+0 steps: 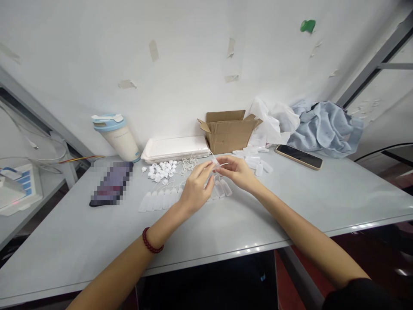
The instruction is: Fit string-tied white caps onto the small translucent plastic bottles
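My left hand [195, 188] and my right hand [237, 171] meet above the table's middle, both pinched on a small clear plastic bottle [215, 162] with a thin white tube sticking out of it. Just below the hands lies a row of several small clear bottles [161, 199] on the grey table [226, 228]. Behind them sit a heap of small white caps [161, 169] and a bundle of thin white tubes [188, 163]. A few more bottles [256, 161] lie to the right of my hands. A red bead bracelet [151, 242] is on my left wrist.
An open cardboard box [227, 129] stands at the back, with a white flat tray [176, 148] to its left and a blue-lidded cup [118, 135] further left. A phone [298, 156] lies back right near plastic bags and blue cloth [325, 125]. A dark blurred item [111, 184] lies left.
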A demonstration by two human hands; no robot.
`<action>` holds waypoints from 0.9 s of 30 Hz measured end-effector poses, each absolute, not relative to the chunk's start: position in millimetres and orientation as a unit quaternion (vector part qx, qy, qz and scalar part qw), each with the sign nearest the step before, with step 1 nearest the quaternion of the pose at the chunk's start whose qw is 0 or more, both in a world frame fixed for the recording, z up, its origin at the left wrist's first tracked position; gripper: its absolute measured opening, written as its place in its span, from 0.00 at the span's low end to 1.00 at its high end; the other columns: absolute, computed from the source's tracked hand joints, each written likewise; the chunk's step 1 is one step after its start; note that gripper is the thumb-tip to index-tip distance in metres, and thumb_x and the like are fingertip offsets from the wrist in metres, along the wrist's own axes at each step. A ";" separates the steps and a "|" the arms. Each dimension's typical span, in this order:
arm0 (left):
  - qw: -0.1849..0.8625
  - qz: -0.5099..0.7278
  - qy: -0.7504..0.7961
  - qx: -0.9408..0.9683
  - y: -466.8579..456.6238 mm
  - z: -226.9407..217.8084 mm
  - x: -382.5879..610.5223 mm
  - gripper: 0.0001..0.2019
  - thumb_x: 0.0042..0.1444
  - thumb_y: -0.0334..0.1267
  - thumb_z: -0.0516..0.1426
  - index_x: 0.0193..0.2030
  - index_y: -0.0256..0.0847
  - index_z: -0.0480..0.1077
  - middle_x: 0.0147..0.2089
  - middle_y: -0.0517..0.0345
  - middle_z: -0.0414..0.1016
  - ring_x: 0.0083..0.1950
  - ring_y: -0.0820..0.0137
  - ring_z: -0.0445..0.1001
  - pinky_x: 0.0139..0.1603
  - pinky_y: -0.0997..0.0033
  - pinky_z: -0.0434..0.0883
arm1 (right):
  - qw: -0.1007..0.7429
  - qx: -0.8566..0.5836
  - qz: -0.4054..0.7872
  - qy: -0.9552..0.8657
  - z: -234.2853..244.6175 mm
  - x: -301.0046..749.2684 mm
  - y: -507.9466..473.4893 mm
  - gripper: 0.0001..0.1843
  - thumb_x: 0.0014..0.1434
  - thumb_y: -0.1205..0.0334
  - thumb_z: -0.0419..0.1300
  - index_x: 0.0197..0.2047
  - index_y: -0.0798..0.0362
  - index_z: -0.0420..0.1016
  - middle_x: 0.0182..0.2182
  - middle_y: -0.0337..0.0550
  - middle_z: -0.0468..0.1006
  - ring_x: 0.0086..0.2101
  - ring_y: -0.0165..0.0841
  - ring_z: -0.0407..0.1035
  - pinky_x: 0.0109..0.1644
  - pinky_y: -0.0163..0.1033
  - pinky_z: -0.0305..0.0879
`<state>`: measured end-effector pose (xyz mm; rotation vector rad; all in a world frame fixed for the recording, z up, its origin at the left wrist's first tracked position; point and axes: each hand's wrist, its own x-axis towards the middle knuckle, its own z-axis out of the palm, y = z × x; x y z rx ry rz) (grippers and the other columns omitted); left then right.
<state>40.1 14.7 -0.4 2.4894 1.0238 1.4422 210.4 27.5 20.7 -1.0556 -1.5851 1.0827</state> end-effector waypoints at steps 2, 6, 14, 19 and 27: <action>0.062 0.476 0.340 0.808 14.5 1.9 40.1 0.16 0.60 0.28 0.51 0.53 0.39 0.69 0.53 0.46 0.73 0.55 0.62 0.71 0.55 0.57 0.72 | 0.453 -0.418 0.455 -0.643 21.4 211.3 27.4 0.15 0.53 0.61 0.63 0.44 0.54 0.74 0.43 0.46 0.76 0.35 0.32 0.74 0.40 0.41 0.72; 0.087 0.489 0.359 0.790 14.2 6.4 39.9 0.13 0.58 0.29 0.53 0.50 0.40 0.69 0.50 0.48 0.75 0.52 0.62 0.72 0.51 0.58 0.73 | 0.443 -0.390 0.502 -0.632 23.1 213.2 27.6 0.14 0.53 0.60 0.64 0.43 0.54 0.75 0.42 0.45 0.77 0.36 0.32 0.74 0.40 0.40 0.71; 0.009 0.471 0.286 0.835 16.2 10.0 36.0 0.18 0.57 0.33 0.58 0.55 0.38 0.64 0.53 0.42 0.69 0.55 0.59 0.69 0.54 0.54 0.70 | 0.419 -0.332 0.619 -0.575 28.1 218.7 26.6 0.14 0.55 0.62 0.63 0.45 0.53 0.75 0.38 0.45 0.79 0.41 0.38 0.76 0.43 0.42 0.71; -0.027 0.457 0.261 0.850 18.1 9.0 35.5 0.20 0.58 0.32 0.57 0.57 0.38 0.62 0.56 0.40 0.67 0.58 0.57 0.66 0.55 0.51 0.69 | 0.400 -0.303 0.671 -0.545 27.6 220.9 28.0 0.13 0.56 0.62 0.63 0.45 0.53 0.76 0.39 0.46 0.79 0.42 0.38 0.76 0.45 0.43 0.70; -0.039 0.434 0.270 0.858 16.4 6.7 36.8 0.19 0.58 0.32 0.58 0.55 0.38 0.64 0.54 0.42 0.68 0.58 0.56 0.65 0.57 0.47 0.67 | 0.365 -0.350 0.605 -0.616 31.8 221.1 26.9 0.12 0.56 0.60 0.62 0.44 0.54 0.77 0.36 0.44 0.79 0.40 0.34 0.73 0.44 0.40 0.68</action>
